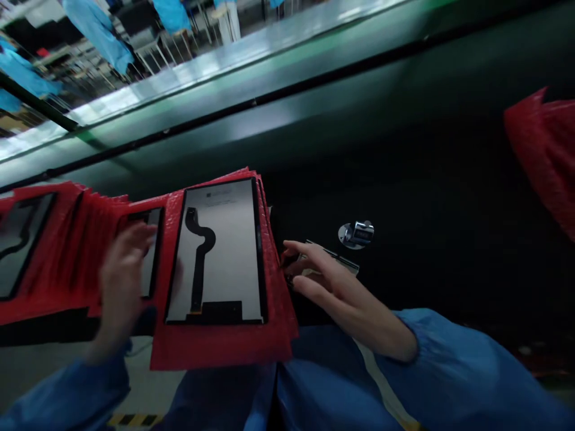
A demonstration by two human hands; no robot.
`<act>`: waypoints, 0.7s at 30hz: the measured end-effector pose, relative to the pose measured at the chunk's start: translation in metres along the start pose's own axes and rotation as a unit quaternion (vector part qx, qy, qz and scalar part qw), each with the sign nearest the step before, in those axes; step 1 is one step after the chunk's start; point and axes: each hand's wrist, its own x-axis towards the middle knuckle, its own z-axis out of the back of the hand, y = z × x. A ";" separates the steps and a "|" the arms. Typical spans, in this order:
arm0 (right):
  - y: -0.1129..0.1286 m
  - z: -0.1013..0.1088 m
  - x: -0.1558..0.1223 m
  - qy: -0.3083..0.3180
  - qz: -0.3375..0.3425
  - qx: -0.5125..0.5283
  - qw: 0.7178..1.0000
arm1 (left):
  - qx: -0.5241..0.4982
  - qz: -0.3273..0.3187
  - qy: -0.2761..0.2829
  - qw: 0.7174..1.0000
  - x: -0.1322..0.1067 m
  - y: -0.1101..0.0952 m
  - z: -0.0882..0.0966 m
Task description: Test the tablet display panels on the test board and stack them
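Observation:
A flat display panel lies on a stack of red bubble-wrap bags, its pale back facing up and a black ribbon cable curving along it. My right hand is at the stack's right edge, fingers apart and slightly bent, with nothing visible in them. Partly under that hand is a thin, flat object of unclear kind. My left hand, blurred by motion, hovers left of the panel, over another panel on red wrap. Whether its fingers hold anything is unclear.
A chrome tally counter sits on the dark work surface. More red bags and a panel lie at left, with red wrap at far right. A metal rail runs behind; people in blue clothing are beyond.

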 end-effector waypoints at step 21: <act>0.008 0.025 0.063 -0.091 -0.049 -0.294 0.950 | 0.118 -0.129 0.143 0.974 -0.047 -0.002 -0.047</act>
